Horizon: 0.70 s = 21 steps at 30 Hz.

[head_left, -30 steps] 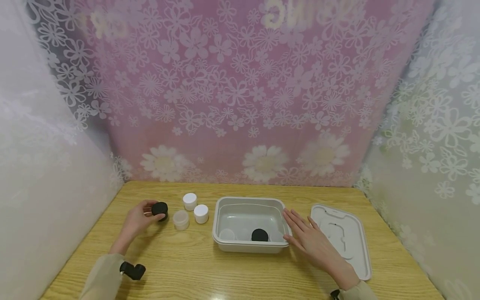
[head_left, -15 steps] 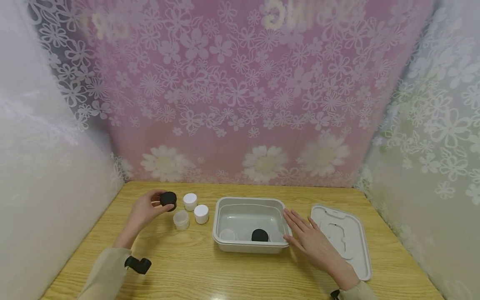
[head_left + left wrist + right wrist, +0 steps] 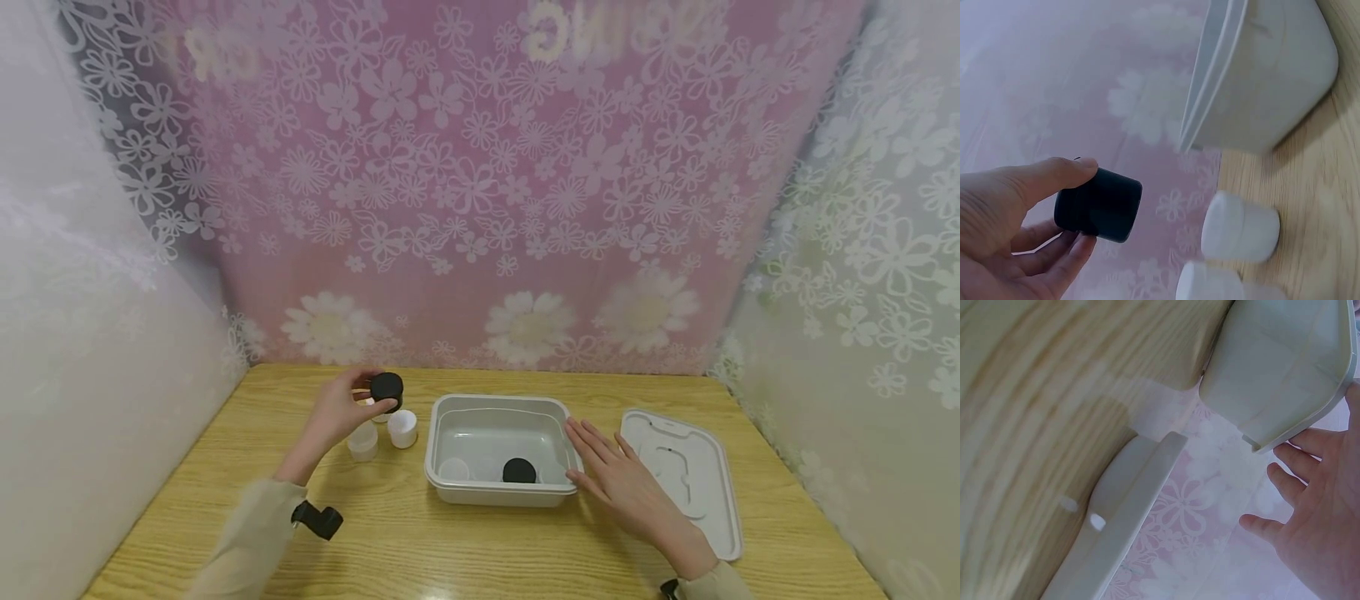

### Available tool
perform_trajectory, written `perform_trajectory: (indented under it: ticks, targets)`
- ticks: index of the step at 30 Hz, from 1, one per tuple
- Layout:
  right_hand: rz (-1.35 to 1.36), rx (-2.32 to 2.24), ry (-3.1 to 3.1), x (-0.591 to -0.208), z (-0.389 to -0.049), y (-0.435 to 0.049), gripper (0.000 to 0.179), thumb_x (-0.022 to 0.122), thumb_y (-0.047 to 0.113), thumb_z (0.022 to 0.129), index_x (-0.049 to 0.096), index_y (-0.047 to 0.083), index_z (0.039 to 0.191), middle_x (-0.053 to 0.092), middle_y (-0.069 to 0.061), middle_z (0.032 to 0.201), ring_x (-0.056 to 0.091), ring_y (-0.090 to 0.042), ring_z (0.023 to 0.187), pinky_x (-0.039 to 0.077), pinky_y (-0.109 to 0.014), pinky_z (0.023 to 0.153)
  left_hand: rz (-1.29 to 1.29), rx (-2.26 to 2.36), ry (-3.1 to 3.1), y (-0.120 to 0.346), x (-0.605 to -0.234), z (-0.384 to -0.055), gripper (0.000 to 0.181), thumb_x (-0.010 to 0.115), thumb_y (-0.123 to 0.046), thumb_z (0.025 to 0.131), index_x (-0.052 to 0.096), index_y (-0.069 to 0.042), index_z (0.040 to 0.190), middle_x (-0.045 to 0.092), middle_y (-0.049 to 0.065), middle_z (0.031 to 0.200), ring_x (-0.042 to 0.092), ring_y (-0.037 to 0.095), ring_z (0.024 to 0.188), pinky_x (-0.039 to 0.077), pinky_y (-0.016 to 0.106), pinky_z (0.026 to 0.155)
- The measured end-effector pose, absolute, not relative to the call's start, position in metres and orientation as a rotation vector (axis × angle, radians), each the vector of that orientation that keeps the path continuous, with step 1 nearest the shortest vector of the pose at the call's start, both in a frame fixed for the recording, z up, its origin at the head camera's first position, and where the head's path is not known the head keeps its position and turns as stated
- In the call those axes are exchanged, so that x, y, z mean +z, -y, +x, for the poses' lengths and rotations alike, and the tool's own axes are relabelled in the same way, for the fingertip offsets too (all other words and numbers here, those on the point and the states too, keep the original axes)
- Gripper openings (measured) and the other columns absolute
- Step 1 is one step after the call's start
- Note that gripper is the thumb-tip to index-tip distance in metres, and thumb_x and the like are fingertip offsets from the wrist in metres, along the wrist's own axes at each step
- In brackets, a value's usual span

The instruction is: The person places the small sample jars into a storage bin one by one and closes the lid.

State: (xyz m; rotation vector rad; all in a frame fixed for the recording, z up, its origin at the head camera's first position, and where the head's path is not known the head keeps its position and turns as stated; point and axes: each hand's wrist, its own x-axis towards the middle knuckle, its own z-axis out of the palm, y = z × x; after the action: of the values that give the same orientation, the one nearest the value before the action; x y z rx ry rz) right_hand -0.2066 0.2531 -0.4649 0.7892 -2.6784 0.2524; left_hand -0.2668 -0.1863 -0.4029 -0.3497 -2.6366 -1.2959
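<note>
My left hand pinches a small black screw-top jar between thumb and fingers, lifted off the table above the white jars. One white jar stands just right of it; another is partly covered by the black jar. A frosted clear jar stands below the hand. The pale grey plastic box sits mid-table without its lid, holding a second black jar and a whitish jar seen dimly. My right hand, fingers outstretched, touches the box's right rim.
The box's lid lies on the wooden table to the right, partly behind the right forearm. A pink flowered curtain rises along the table's back edge, with pale flowered sheets at both sides.
My left hand has carried the black jar rightward and a little upward, from left of the white jars to over them. The right hand and the box have stayed in place.
</note>
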Motion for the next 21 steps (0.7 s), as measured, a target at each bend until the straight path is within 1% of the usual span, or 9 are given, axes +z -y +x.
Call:
perform_trajectory:
  ticks: [5,8,12,18,21]
  targets:
    - [0.792,0.257,2.672,-0.464,-0.206,-0.253,0.067,0.055,0.043,0.103,0.037,0.007,0.157,0.038,-0.006,0.162,0.037,-0.031,0.147,0.028,-0.064,0.117,-0.407,-1.342,2.619,0.158,-0.399,-0.267,0.055,0.084,-0.020,0.086,0.061,-0.001,0.132,0.065,0.020,0.126,0.064,0.037,0.115,0.058,0.046,0.097]
    - [0.794,0.256,2.670,-0.464,-0.206,-0.252,0.067,0.055,0.043,0.104,0.037,0.007,0.157,0.038,-0.006,0.162,0.037,-0.031,0.147,0.028,-0.064,0.116,-0.439,-1.369,2.612,0.141,-0.398,-0.268,0.054,0.084,-0.019,0.085,0.062,-0.003,0.131,0.066,0.017,0.125,0.064,0.035,0.115,0.057,0.047,0.098]
    - [0.797,0.245,2.670,-0.463,-0.205,-0.252,0.067,0.055,0.043,0.104,0.037,0.007,0.158,0.037,-0.006,0.162,0.037,-0.030,0.147,0.029,-0.065,0.115,-0.471,-1.436,2.584,0.121,-0.397,-0.268,0.053,0.085,-0.017,0.084,0.063,-0.003,0.131,0.066,0.017,0.125,0.065,0.035,0.114,0.056,0.049,0.099]
    - [0.798,0.246,2.672,-0.462,-0.204,-0.252,0.067,0.055,0.042,0.104,0.037,0.007,0.157,0.038,-0.006,0.161,0.037,-0.029,0.147,0.030,-0.066,0.115,-0.489,-1.510,2.561,0.094,-0.399,-0.268,0.052,0.086,-0.015,0.083,0.064,-0.004,0.129,0.067,0.015,0.122,0.065,0.033,0.113,0.057,0.047,0.097]
    - [0.797,0.238,2.672,-0.462,-0.204,-0.252,0.067,0.056,0.042,0.103,0.037,0.007,0.157,0.038,-0.007,0.161,0.038,-0.029,0.147,0.030,-0.066,0.115,-0.506,-1.525,2.564,0.080,-0.401,-0.267,0.052,0.086,-0.015,0.083,0.064,-0.003,0.129,0.066,0.016,0.123,0.067,0.034,0.111,0.058,0.046,0.096]
